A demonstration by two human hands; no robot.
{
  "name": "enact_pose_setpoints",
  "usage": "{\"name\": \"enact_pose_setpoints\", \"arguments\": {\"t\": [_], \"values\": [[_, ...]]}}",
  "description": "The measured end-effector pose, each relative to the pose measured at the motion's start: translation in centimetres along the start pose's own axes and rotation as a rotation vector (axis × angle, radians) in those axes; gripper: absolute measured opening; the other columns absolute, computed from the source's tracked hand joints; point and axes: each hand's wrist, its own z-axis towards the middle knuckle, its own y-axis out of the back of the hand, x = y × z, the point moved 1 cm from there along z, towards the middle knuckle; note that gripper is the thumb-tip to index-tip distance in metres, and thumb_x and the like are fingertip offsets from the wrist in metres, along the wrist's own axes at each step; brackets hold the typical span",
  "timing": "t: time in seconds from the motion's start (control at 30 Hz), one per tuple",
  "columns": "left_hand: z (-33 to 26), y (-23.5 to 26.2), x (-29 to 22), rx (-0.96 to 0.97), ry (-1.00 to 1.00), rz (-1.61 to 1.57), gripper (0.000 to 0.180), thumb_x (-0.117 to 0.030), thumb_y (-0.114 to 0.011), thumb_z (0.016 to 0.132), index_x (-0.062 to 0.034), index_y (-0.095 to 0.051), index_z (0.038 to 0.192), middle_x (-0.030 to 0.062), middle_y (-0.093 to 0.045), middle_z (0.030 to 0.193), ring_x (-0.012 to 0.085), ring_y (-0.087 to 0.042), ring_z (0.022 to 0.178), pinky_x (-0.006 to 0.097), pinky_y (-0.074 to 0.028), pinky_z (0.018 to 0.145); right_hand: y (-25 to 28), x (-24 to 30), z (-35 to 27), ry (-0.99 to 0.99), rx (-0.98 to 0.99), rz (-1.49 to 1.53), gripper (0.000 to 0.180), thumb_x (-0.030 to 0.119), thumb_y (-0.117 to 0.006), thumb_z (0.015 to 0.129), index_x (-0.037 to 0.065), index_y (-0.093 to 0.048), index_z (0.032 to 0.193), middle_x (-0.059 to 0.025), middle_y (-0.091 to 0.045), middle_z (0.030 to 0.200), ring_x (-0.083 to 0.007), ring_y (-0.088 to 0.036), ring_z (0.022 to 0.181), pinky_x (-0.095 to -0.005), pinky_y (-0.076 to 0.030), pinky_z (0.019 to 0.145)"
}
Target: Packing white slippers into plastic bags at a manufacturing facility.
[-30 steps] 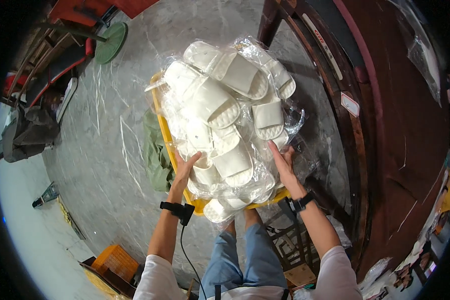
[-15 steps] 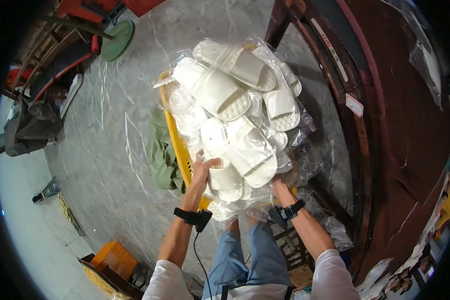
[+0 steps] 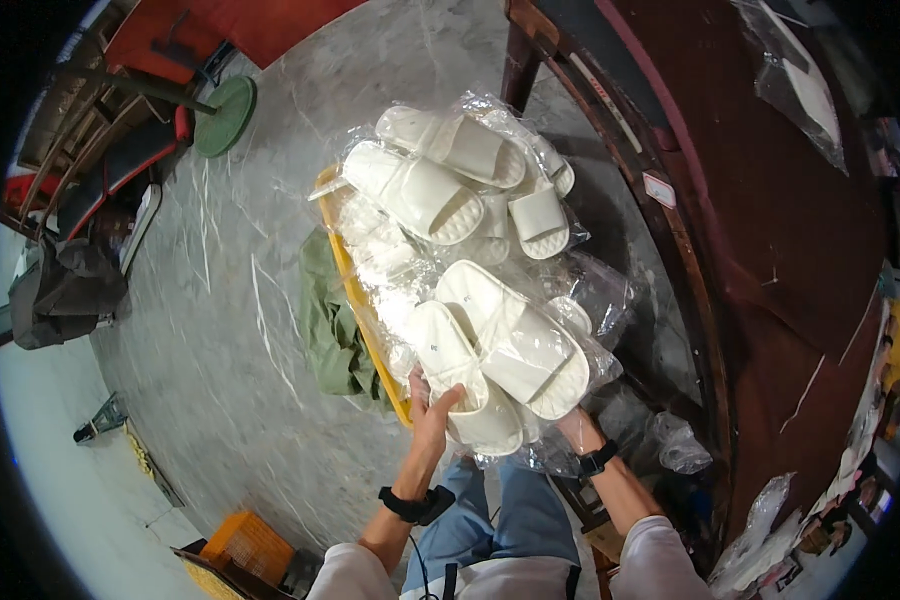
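Observation:
Between my hands are white slippers (image 3: 523, 340) in clear plastic wrapping, held at the near end of a heaped pile. My left hand (image 3: 436, 405) grips them from the left, its thumb lying over a slipper. My right hand (image 3: 577, 428) has hold of the right side, its fingers mostly hidden under the plastic. More wrapped white slippers (image 3: 425, 195) lie heaped beyond, over a yellow crate (image 3: 355, 290) whose left rim shows.
A dark reddish-brown table (image 3: 770, 300) runs along the right. Green cloth (image 3: 330, 320) lies left of the crate. Far left stands a round green base (image 3: 225, 117) with a pole. An orange crate (image 3: 247, 548) sits at lower left, and crumpled plastic (image 3: 682, 442) lies at lower right.
Both hands have drawn the wrapped slippers nearer to me and slightly right, away from the rest of the pile. A gap now shows between them. The view has shifted a little.

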Motion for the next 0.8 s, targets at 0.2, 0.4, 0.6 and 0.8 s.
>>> {"name": "enact_pose_setpoints", "arguments": {"t": [0.2, 0.4, 0.6, 0.8], "values": [[-5.7, -1.1, -3.5, 0.049, -0.013, -0.037, 0.067, 0.003, -0.061, 0.074, -0.0019, -0.029, 0.133, 0.0124, -0.046, 0.126, 0.0215, -0.046, 0.114, 0.03, -0.036, 0.096, 1.3, 4.2, -3.4, 0.118, -0.057, -0.083, 0.034, 0.021, -0.05, 0.091, -0.004, -0.052, 0.113, -0.016, -0.056, 0.109, -0.0251, -0.053, 0.101, -0.0361, -0.045, 0.082], [-13.6, -3.0, -8.1, 0.029, -0.026, 0.036, 0.083, -0.003, -0.066, 0.074, -0.0036, -0.018, 0.142, 0.0141, -0.037, 0.135, 0.0239, -0.041, 0.119, 0.033, -0.036, 0.096, 2.0, 10.2, -9.0, 0.306, -0.312, -0.24, 0.033, 0.02, -0.05, 0.091, -0.004, -0.052, 0.113, -0.0161, -0.056, 0.109, -0.0254, -0.054, 0.1, -0.0364, -0.045, 0.082], [-23.6, -10.8, -16.3, 0.127, -0.104, 0.039, 0.078, 0.0, -0.058, 0.077, -0.0046, -0.018, 0.143, 0.0137, -0.035, 0.137, 0.0241, -0.043, 0.117, 0.035, -0.038, 0.096, 4.6, 13.8, -16.9, 0.438, -0.758, -0.46, 0.032, 0.019, -0.05, 0.091, -0.004, -0.051, 0.113, -0.0162, -0.056, 0.108, -0.0257, -0.054, 0.1, -0.0366, -0.045, 0.082], [-34.7, -18.5, -20.8, 0.382, -0.294, 0.181, 0.073, -0.007, -0.055, 0.075, -0.0046, -0.025, 0.141, 0.0151, -0.041, 0.132, 0.0256, -0.046, 0.115, 0.036, -0.041, 0.093, 10.7, 20.1, -25.0, 0.539, -1.028, -0.525, 0.031, 0.018, -0.049, 0.091, -0.004, -0.051, 0.113, -0.0163, -0.056, 0.108, -0.0261, -0.054, 0.099, -0.0369, -0.045, 0.081]]}}
